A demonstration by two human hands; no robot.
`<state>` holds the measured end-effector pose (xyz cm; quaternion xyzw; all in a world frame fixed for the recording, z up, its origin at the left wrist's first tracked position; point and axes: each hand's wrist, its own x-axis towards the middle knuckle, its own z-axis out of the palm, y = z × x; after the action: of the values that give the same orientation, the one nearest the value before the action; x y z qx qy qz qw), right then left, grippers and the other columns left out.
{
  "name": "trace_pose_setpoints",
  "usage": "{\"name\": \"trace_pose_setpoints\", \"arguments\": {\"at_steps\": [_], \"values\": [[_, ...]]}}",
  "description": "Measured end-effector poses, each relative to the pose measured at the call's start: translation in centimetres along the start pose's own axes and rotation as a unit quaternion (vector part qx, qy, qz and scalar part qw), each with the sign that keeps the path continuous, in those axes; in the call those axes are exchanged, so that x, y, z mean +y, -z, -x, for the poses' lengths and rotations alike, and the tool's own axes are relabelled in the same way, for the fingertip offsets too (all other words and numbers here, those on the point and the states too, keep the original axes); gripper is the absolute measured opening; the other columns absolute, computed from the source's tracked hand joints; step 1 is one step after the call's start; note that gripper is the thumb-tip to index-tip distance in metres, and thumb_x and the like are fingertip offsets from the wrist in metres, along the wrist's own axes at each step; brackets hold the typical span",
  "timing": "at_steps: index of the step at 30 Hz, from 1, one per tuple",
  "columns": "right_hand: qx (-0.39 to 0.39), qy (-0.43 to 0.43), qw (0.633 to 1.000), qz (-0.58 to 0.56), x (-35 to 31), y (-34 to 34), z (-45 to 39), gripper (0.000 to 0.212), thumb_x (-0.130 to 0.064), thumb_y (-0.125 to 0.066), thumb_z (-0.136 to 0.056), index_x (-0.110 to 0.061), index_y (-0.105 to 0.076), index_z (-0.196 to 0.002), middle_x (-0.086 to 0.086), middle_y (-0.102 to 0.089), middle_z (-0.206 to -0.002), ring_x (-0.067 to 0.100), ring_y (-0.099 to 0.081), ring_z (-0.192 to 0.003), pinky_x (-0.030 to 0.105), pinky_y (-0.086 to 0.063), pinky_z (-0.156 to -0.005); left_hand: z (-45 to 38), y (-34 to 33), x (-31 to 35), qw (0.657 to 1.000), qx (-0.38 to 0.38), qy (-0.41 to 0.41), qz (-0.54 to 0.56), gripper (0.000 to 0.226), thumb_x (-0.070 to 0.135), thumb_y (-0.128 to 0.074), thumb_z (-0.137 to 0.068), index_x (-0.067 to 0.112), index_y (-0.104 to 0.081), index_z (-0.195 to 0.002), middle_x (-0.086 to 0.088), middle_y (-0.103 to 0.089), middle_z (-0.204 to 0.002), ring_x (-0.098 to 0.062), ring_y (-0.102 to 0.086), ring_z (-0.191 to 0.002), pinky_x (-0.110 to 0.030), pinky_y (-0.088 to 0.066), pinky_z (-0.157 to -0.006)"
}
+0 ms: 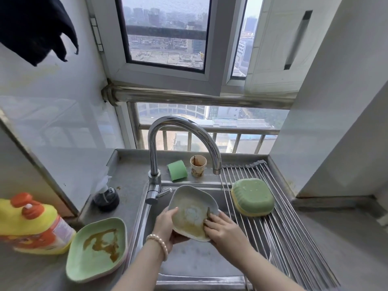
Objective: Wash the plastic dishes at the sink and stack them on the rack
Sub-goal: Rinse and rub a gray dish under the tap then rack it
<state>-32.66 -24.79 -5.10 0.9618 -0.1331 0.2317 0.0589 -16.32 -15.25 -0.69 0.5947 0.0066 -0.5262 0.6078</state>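
Observation:
Over the steel sink [189,267] my left hand [165,225] grips the left rim of a pale grey-blue plastic plate [191,208] smeared with brown sauce, tilted toward me. My right hand [222,227] presses on the plate's right side, with a dark scrubbing pad partly showing under its fingers. A stained green plate [98,248] lies on the counter to the left, stacked on another. Green and yellow dishes [253,197] sit upside down, stacked, on the wire rack [294,238] at the right.
The chrome tap [178,131] arches over the sink; no water is visible. Behind it lie a green sponge [177,170] and a stained paper cup [198,165]. A yellow detergent bottle [35,225] and a dark pump bottle [106,199] stand at the left.

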Motion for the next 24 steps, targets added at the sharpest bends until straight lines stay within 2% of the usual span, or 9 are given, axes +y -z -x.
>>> {"name": "trace_pose_setpoints", "arguments": {"at_steps": [3,6,8,12,15,16,18,21,24], "values": [[-0.011,-0.036,0.999,0.023,-1.0,0.3,-1.1,0.018,-0.001,-0.062,-0.061,-0.015,-0.071,-0.067,-0.002,-0.069,-0.072,0.020,-0.070,-0.083,0.041,-0.054,-0.089,0.2,-0.4,-0.6,0.997,-0.027,0.009,0.070,0.036,0.022,-0.054,-0.089,-0.001,-0.063,-0.115,-0.020,-0.069,-0.093,-0.031,-0.065,-0.078,-0.034,-0.056,-0.061],[0.021,-0.110,0.991,-0.076,-4.3,0.6,-3.3,0.014,-0.004,-0.058,-0.053,-0.017,-0.060,-0.057,-0.003,-0.057,-0.052,0.015,-0.057,-0.049,0.025,-0.053,-0.055,0.6,-1.9,-1.9,0.986,-0.035,-0.050,0.155,0.033,0.008,-0.056,-0.086,-0.005,-0.057,-0.117,-0.022,-0.065,-0.093,-0.031,-0.064,-0.076,-0.034,-0.056,-0.060],[0.039,-0.154,0.977,-0.144,-6.2,0.4,-4.3,0.011,-0.013,-0.056,-0.061,-0.022,-0.062,-0.064,-0.006,-0.056,-0.052,0.011,-0.053,-0.046,0.023,-0.042,-0.043,0.6,-2.7,-2.3,0.980,-0.023,-0.067,0.186,0.033,0.008,-0.054,-0.089,-0.005,-0.056,-0.119,-0.025,-0.065,-0.098,-0.036,-0.065,-0.083,-0.041,-0.056,-0.071],[0.060,-0.114,0.970,-0.208,-4.7,-0.4,-2.6,0.009,-0.019,-0.060,-0.077,-0.023,-0.068,-0.075,-0.009,-0.069,-0.071,0.010,-0.066,-0.067,0.023,-0.050,-0.057,0.1,-1.6,-0.7,0.989,0.038,-0.092,0.114,0.023,0.024,-0.045,-0.100,0.015,-0.061,-0.113,-0.019,-0.068,-0.103,-0.038,-0.066,-0.090,-0.039,-0.055,-0.062],[-0.029,-0.053,0.995,-0.073,-0.9,-0.3,-0.6,0.006,-0.019,-0.073,-0.070,-0.021,-0.070,-0.074,-0.009,-0.072,-0.087,0.013,-0.068,-0.092,0.031,-0.048,-0.093,-0.4,-0.4,0.2,0.995,0.037,-0.078,0.054,0.023,0.028,-0.046,-0.099,0.020,-0.063,-0.112,-0.016,-0.070,-0.102,-0.039,-0.066,-0.093,-0.039,-0.055,-0.060],[-0.067,-0.057,0.996,-0.024,-0.2,-0.3,-0.4,0.019,-0.018,-0.081,-0.061,-0.021,-0.073,-0.077,-0.009,-0.072,-0.092,0.016,-0.068,-0.099,0.037,-0.046,-0.099,-0.3,-0.4,0.1,0.996,0.027,-0.065,0.051,0.023,0.027,-0.047,-0.098,0.019,-0.064,-0.112,-0.016,-0.071,-0.101,-0.038,-0.067,-0.092,-0.038,-0.055,-0.060],[-0.102,-0.098,0.990,0.003,-0.5,-0.2,-0.8,0.035,-0.012,-0.087,-0.046,-0.020,-0.075,-0.078,-0.008,-0.073,-0.092,0.020,-0.068,-0.102,0.043,-0.051,-0.093,0.0,-0.7,-0.4,0.996,0.008,-0.045,0.082,0.025,0.021,-0.050,-0.095,0.012,-0.063,-0.115,-0.018,-0.071,-0.101,-0.035,-0.068,-0.087,-0.035,-0.054,-0.058],[-0.046,-0.108,0.990,-0.082,-3.4,-0.2,-2.2,0.020,-0.005,-0.075,-0.055,-0.020,-0.066,-0.065,-0.006,-0.067,-0.070,0.016,-0.069,-0.074,0.030,-0.056,-0.079,0.7,-1.7,-1.3,0.982,-0.028,-0.022,0.188,0.036,0.012,-0.053,-0.088,-0.006,-0.059,-0.118,-0.024,-0.067,-0.103,-0.035,-0.065,-0.086,-0.037,-0.054,-0.067],[-0.013,-0.122,0.977,-0.174,-6.1,-0.2,-3.3,0.013,-0.012,-0.063,-0.061,-0.023,-0.064,-0.068,-0.007,-0.063,-0.063,0.011,-0.061,-0.058,0.021,-0.050,-0.056,1.4,-2.3,-1.1,0.971,-0.038,0.004,0.238,0.040,0.023,-0.049,-0.093,-0.010,-0.059,-0.112,-0.027,-0.065,-0.103,-0.039,-0.062,-0.093,-0.043,-0.050,-0.076]]}}
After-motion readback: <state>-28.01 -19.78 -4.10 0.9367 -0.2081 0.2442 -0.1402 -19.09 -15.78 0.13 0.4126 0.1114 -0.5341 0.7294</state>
